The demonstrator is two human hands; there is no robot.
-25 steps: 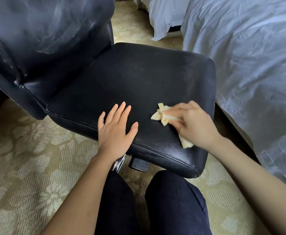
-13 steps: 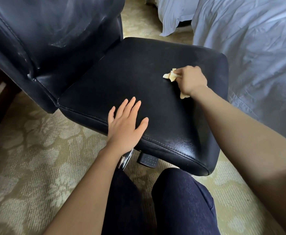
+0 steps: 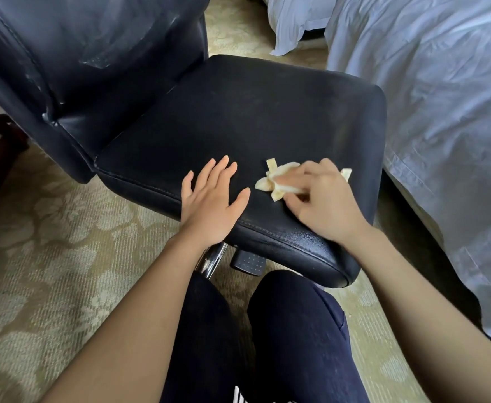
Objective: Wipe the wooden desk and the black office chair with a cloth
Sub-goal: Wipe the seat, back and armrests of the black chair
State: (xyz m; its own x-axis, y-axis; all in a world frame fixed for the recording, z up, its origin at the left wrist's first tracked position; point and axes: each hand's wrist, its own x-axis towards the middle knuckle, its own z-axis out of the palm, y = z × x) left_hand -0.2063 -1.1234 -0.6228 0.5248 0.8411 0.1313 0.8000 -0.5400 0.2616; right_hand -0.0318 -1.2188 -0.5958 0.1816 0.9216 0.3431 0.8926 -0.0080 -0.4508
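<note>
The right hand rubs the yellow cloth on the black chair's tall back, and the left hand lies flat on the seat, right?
No. The head view shows the right hand holding the crumpled pale yellow cloth on the black leather chair's seat, not its back. The left hand does lie flat there.

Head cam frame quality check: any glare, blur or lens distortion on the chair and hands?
Head view: pale sheen on the chair backrest and the seat's front edge; right hand and cloth slightly soft, left hand crisp; wide-angle stretch toward the frame edges; bedding bright, folds readable.
</note>
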